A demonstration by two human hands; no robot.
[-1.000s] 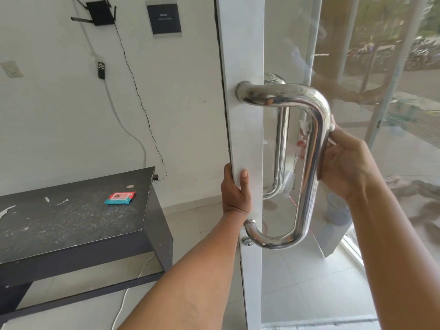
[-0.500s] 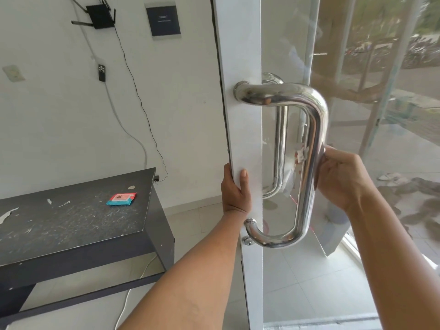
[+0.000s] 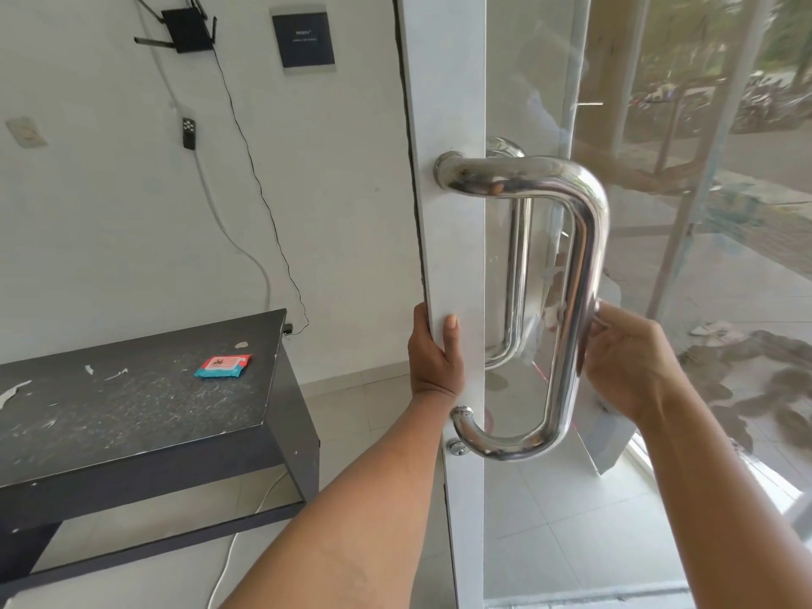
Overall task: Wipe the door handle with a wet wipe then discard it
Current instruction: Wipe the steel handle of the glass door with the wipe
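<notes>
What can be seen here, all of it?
door handle: one, steel, near side of door
second handle: one, steel, behind glass
door: one, white frame, glass pane
table: one, black, left
wipes packet: one, red and teal, on table
router: one, black, wall
plaque: one, dark, wall
wet wipe: one, white, against handle
left-hand grip: one, holds door edge
right-hand grip: one, holds wipe round handle

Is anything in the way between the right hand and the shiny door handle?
Nothing visible. The right hand grips the door handle on its upright bar. A white scrap, probably the wet wipe, peeks out above it.
</notes>
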